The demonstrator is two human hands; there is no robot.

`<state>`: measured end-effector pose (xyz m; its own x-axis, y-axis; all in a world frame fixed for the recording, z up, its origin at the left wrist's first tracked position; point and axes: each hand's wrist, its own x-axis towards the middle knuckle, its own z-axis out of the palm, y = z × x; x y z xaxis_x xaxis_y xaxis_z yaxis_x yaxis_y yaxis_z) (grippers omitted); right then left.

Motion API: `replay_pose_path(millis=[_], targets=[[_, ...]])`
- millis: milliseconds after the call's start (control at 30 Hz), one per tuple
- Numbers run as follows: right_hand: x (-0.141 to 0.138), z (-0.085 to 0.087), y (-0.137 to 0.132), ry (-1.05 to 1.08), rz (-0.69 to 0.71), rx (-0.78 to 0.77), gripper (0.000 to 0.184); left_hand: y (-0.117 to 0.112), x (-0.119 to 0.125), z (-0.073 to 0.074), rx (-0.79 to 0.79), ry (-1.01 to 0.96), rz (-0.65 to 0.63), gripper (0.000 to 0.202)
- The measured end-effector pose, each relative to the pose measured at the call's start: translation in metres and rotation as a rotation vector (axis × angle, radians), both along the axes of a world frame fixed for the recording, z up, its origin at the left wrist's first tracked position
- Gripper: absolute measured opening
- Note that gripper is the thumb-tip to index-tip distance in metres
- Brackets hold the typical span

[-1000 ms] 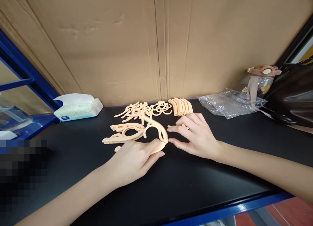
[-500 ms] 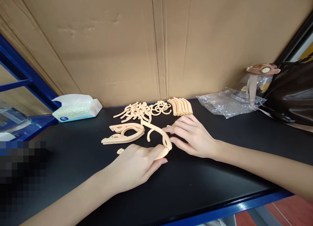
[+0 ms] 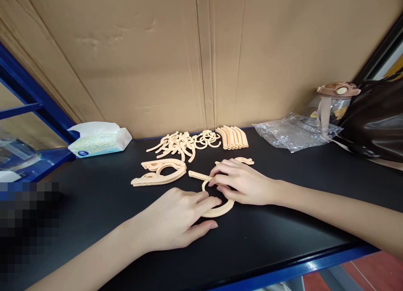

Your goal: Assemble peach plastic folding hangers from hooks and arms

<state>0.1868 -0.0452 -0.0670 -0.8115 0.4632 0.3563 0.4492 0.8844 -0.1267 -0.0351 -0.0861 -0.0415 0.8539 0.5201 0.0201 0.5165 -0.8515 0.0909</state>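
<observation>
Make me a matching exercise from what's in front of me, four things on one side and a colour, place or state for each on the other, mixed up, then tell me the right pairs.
1. Tissue pack
2. Plastic bag
3. Bottle lid
4. Nearest curved beige piece

A. Pinkish brown
B. Partly covered by the left hand and right hand
C. Pale yellow and blue, patterned
D. Clear and crumpled

Right pairs: 1-C, 2-D, 3-A, 4-B.

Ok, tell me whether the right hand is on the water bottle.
No, the right hand is at the beige folding hanger, well away from the water bottle.
</observation>
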Motion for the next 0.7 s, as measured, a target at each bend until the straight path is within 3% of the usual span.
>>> replay_pose_path(millis=[567, 700], targets=[[0.008, 0.01, 0.002, -0.071, -0.07, 0.058, 0.04, 0.01, -0.006, 0.002, -0.001, -0.039, 0.074, 0.02], [0.01, 0.009, 0.004, -0.065, -0.08, 0.043, 0.034, 0.01, -0.006, 0.003, 0.008, -0.041, 0.071, 0.021]])
